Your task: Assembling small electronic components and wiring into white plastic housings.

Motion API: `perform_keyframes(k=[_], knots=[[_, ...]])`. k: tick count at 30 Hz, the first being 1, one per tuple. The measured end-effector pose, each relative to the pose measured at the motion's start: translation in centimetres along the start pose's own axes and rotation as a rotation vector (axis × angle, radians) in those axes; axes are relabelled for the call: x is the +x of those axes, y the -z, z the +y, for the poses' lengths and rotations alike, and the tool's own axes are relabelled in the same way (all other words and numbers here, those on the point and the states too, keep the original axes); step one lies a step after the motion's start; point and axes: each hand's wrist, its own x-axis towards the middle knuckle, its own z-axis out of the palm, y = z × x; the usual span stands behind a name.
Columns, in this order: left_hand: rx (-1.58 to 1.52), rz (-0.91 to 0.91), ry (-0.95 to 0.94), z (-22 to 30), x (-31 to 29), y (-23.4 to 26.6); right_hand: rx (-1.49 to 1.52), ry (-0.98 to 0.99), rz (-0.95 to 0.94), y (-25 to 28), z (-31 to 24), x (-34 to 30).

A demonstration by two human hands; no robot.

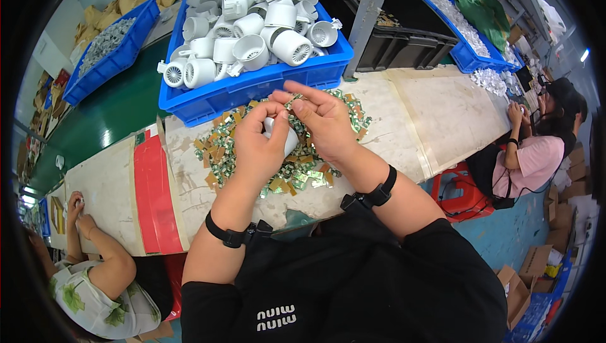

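Note:
Over a spread of small green and tan circuit boards (221, 153) on the table, my two hands meet at the fingertips. My left hand (257, 144) is curled round a white plastic housing (291, 142), partly hidden by the fingers. My right hand (329, 122) pinches a small circuit board (291, 99) between thumb and fingers, close to the left fingertips. Just beyond them stands a blue crate (252, 94) heaped with white cup-shaped plastic housings (251, 51), each with a slotted end or side tab.
A black crate (404, 49) stands right of a grey metal post (372, 18). Farther off are blue bins of small parts (464, 43) (110, 46). Red tape (154, 191) crosses the table at left. Co-workers sit left (107, 280) and right (533, 160), beside a red stool (461, 191).

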Motion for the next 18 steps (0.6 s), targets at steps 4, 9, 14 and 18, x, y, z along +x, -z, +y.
perform_keyframes(k=[4, 9, 14, 18], knots=[[0.054, 0.012, -0.028, 0.2, 0.2, 0.2, -0.315, 0.024, 0.024, 0.8, 0.2, -0.1], [0.252, 0.017, -0.157, 1.2, 0.6, 0.7, -1.163, 0.363, -0.03, 2.0, -1.4, 0.5], [0.285, -0.051, -0.18, 0.5, 1.4, 1.9, -1.136, 0.49, -0.187, 2.0, -1.6, 0.5], [0.291, -0.075, -0.208, 0.3, 1.5, 2.0, -1.079, 0.423, -0.191, 2.3, -1.6, 0.7]])
